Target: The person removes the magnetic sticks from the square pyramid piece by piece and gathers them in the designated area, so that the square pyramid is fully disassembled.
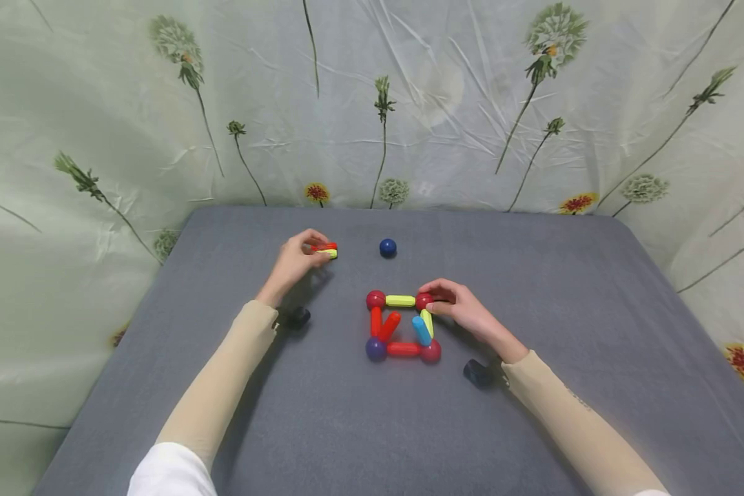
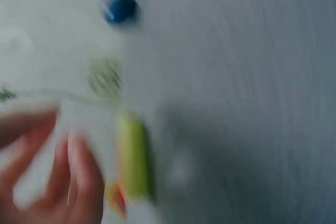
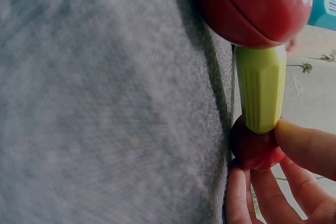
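Observation:
My right hand (image 1: 465, 308) grips the far right red ball (image 3: 257, 148) of a square frame, thumb and fingers around it. Rods and balls make up this frame: a yellow rod (image 1: 400, 301) along the far side, another yellow rod (image 3: 261, 87) on the right, and red rods on the left and near sides. A red rod (image 1: 390, 326) rises from the dark blue corner ball (image 1: 376, 348), a light blue rod (image 1: 421, 331) from the near right red ball (image 1: 430, 351). At the far left, my left hand (image 1: 297, 256) hovers with parted fingers over a yellow rod (image 2: 135, 156) and a red rod (image 1: 330, 245).
A loose blue ball (image 1: 388, 248) lies on the grey table (image 1: 347, 427) beyond the frame. Dark wrist-worn devices (image 1: 477, 373) sit by both wrists. A flower-patterned sheet (image 1: 347, 138) hangs behind the table's far edge.

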Demonstrator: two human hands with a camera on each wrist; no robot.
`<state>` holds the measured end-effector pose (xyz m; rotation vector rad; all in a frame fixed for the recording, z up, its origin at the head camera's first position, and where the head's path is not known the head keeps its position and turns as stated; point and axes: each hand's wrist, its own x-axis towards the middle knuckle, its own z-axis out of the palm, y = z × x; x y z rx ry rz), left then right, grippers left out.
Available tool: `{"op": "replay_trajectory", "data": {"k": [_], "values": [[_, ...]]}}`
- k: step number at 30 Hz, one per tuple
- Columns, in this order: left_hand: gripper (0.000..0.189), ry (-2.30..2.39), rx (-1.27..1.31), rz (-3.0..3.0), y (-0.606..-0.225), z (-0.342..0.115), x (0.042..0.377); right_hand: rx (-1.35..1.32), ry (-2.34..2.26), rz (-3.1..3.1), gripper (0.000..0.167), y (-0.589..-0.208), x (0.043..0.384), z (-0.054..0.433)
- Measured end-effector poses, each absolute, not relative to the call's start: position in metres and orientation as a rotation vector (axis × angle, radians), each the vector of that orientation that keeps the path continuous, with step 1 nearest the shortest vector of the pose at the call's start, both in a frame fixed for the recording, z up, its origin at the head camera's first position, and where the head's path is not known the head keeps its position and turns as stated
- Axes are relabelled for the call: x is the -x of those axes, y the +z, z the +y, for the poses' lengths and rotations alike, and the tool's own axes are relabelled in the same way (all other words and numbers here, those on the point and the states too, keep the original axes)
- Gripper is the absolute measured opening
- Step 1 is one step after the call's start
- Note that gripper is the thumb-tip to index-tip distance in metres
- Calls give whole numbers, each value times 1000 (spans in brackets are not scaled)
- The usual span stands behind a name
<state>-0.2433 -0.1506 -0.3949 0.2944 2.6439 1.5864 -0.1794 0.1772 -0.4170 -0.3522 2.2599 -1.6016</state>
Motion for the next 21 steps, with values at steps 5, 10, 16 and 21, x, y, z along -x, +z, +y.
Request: {"op": "replay_trajectory", "data": {"k": [5, 10, 16, 21], "values": [[35, 1435, -861, 2102, -389, -113, 218, 337, -1598, 2263, 31, -416, 179, 178], [31, 1273, -1046, 2009, -389, -85, 199, 344, -1592, 2269, 31, -417, 179, 178], [25, 1267, -1067, 2101, -393, -77, 193, 334, -1592, 2272, 31, -416, 179, 177], [25, 1263, -1074, 2155, -395, -77, 193, 354, -1594, 2272, 32, -416, 179, 177]]}}
